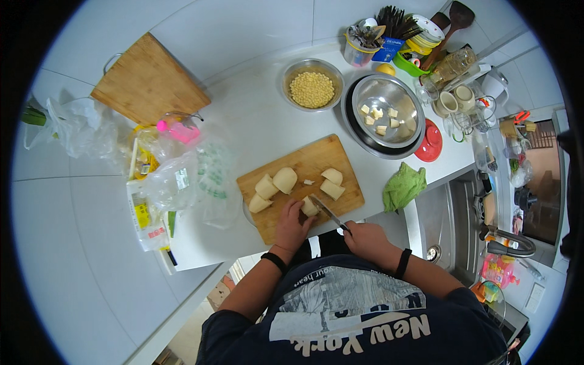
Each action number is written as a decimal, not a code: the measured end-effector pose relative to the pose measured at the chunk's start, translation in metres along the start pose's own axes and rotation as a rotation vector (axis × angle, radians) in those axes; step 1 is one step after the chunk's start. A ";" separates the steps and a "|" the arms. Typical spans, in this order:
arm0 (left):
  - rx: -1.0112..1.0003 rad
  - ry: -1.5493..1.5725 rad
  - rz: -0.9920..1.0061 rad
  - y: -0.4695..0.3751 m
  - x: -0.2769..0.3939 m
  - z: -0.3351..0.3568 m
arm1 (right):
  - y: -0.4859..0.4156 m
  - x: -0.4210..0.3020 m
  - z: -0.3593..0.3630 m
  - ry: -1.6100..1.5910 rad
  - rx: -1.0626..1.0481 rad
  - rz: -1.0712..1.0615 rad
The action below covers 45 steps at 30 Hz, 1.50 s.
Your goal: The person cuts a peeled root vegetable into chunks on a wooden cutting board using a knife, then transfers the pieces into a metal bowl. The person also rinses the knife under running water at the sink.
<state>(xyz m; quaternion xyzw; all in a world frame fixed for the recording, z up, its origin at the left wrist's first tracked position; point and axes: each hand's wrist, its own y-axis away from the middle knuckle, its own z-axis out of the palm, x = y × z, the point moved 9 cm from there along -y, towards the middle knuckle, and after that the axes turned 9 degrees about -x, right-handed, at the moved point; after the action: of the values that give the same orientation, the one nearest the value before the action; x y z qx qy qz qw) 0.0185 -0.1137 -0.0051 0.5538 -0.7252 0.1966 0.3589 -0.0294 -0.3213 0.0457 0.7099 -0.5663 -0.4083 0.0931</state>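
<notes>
A wooden cutting board [299,159] lies before me on the counter. My left hand [292,223] holds a pale peeled vegetable chunk [310,206] near the board's front edge. The kitchen knife [329,213] is in my right hand [367,238], its blade against that chunk. Several larger peeled pieces [284,180] sit at the board's left, two more [332,189] at its right, and a small scrap [309,182] lies between. Beyond the board, a steel bowl [413,99] with several small pale chunks rests in a larger one.
Soybeans fill another steel bowl [313,64]. A green cloth [404,187] lies by the sink [438,219]; a red lid [429,142] is beside the nested bowls. Plastic bags [175,182] cover the left counter, near a leaning board [150,82]. Utensils and jars stand at the back right.
</notes>
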 end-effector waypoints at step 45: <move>0.035 0.190 0.111 -0.003 -0.010 0.005 | -0.030 -0.053 0.009 0.107 -0.082 0.104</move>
<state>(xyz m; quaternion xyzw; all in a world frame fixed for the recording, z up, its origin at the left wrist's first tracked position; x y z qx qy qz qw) 0.0215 -0.1116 -0.0159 0.4979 -0.7137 0.2803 0.4051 -0.0153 -0.2615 0.0475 0.6959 -0.5795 -0.3872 0.1733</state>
